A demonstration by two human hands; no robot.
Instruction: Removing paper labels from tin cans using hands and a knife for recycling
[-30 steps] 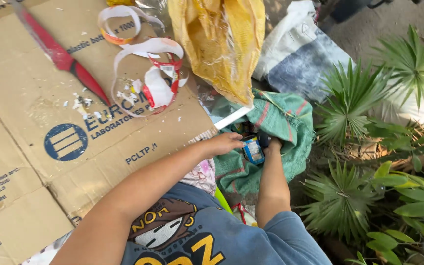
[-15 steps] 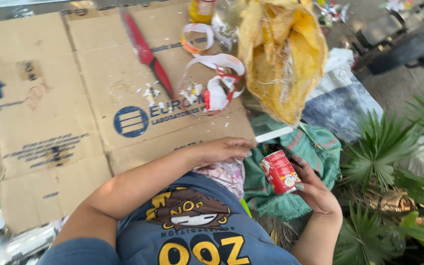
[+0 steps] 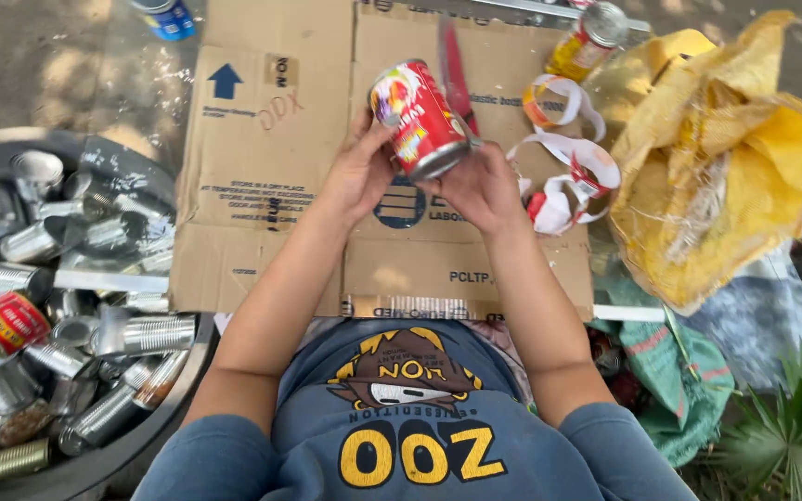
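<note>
Red labelled tin can point(image 3: 418, 119) tilted between left hand point(image 3: 359, 172) and right hand point(image 3: 483, 188), both clasping it.

Bright daylight, dappled shade patches on the ground at top left. Glare on bare tins point(image 3: 141, 332) at left. Sharp centre, slight wide-angle stretch at edges, no blur.

A cylindrical metal tin can with a red printed label point(image 3: 419, 119) is held up over the flattened brown cardboard, in the far middle of the scene. It is tilted, one flat end turned up toward the far left, the shiny silver rim of the other end pointing near and right. The label still wraps the can's body, showing red, yellow and white patches.
</note>
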